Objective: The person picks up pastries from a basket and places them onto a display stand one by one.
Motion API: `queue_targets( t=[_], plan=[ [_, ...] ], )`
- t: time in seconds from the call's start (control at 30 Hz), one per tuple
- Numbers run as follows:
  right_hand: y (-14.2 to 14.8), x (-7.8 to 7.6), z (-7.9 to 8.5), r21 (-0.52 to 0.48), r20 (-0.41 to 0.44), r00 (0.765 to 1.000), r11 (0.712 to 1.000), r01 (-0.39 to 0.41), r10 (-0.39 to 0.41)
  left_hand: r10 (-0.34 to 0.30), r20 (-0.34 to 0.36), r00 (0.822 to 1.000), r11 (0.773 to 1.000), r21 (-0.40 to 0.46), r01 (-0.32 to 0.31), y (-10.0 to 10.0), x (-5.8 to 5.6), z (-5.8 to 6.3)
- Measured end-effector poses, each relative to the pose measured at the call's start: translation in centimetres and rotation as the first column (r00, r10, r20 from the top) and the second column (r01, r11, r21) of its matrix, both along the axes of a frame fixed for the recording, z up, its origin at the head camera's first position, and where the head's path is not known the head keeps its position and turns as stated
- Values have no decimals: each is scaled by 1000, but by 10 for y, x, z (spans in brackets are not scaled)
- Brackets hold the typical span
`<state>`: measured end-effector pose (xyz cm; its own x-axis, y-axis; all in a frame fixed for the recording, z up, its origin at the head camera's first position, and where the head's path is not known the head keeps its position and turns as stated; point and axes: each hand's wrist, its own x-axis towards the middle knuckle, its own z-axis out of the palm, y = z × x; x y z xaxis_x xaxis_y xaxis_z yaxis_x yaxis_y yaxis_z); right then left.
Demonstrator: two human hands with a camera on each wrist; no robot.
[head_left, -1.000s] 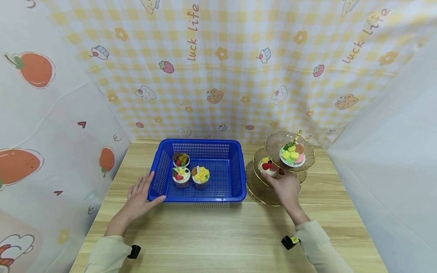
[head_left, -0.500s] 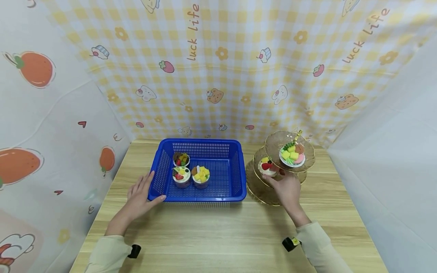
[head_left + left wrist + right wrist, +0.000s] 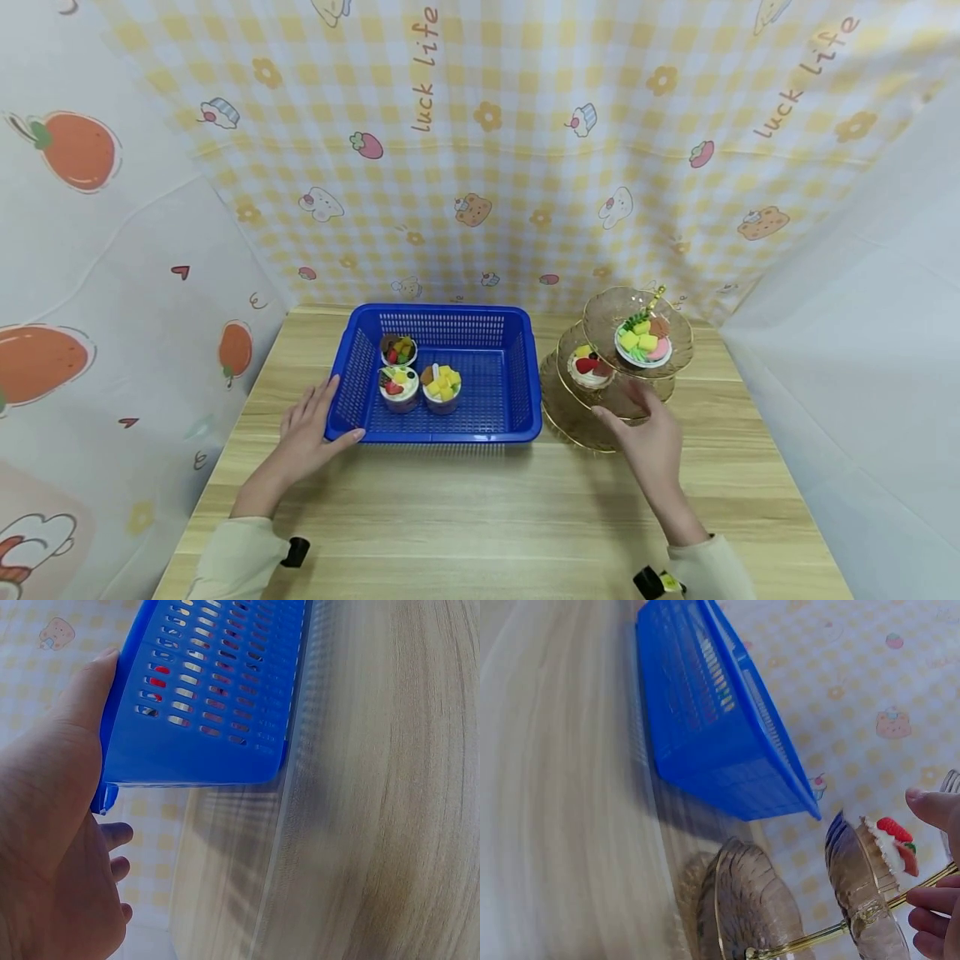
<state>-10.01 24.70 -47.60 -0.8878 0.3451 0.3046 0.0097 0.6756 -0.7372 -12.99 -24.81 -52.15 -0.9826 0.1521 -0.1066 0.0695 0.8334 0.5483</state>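
My left hand [image 3: 306, 432] rests at the front left corner of a blue plastic basket [image 3: 487, 400], thumb on its front rim and fingers along its left side. Inside are 3 toy dessert cups topped with fruit, one with yellow cubes [image 3: 442, 387]. To the right stands a three-tier stand of clear brownish plates [image 3: 573, 417] with gold edges. A cup with a strawberry [image 3: 588, 367] sits on the middle tier; another with yellow and pink toppings [image 3: 642, 342] is on top. My right hand [image 3: 654, 442] hovers at the stand's front, thumb and fingers apart, holding nothing.
The wooden table [image 3: 450, 517] bears the basket and stand side by side, with a narrow gap between them. A yellow checked curtain [image 3: 487, 167] hangs close behind, and white cloth [image 3: 847, 333] hangs at the right. The stand's gold post [image 3: 817, 937] joins its plates.
My right hand has let go of the strawberry cup on the middle tier and drawn back toward the front right. The left hand and basket have stayed put.
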Motion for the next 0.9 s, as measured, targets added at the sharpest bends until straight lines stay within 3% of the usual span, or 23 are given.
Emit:
queue_targets(
  t=[0.2,0.37,0.47,0.63,0.9],
  plan=[
    [-15,21,2,-11,-45,999,1000,0,0,-2,-4,1000,1000,-1,2,0,0,0],
    [-39,16,2,1,-132,980,988,-153,152,-3,-2,1000,1000,-4,3,0,0,0],
    [-56,2,4,9,-138,953,962,-272,270,0,3,1000,1000,-8,0,0,-1,0],
    [-87,-33,12,-36,-37,894,893,-449,447,6,12,1000,1000,-3,-6,1,-1,0],
    [-143,-99,8,-36,38,807,808,-589,590,5,5,1000,1000,-4,-5,-2,-1,-3]
  ],
)
